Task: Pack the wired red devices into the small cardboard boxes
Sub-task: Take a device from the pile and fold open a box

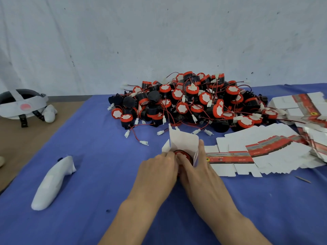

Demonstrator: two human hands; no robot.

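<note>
Two hands meet at the middle of the worktop [99,174], pressed close together around one small cardboard box [184,141]. The left hand [159,167] pinches the box's left flap with curled fingers. The right hand [196,172] wraps the right side, its forefinger lying along the right flap and its thumb on the one red device [182,153] seated inside.

We see that device's round red end turned up towards us, so its short cylindrical axis stands roughly upright. The box mouth opens upward too, with plain white card flaps standing behind and to either side. We cannot see the device's wire.

Behind the box, against the pale wall [159,41], lies one pile [191,101] of the same devices, far too many for us to count. They are stubby black plastic drums with red caps and white scalloped stickers, trailing thin red and black wires that end in white plugs. They point every way.

To the right we count two heaps of flat box blanks: a fanned one [269,152] just beside the right hand, and a stacked one [300,105] at the far edge. All are white card with a printed red and grey band.

A blue cloth covers the worktop. One soft white padded object [53,181] lies on it to the left, and one white strapped headgear [23,103] rests beyond the cloth.
</note>
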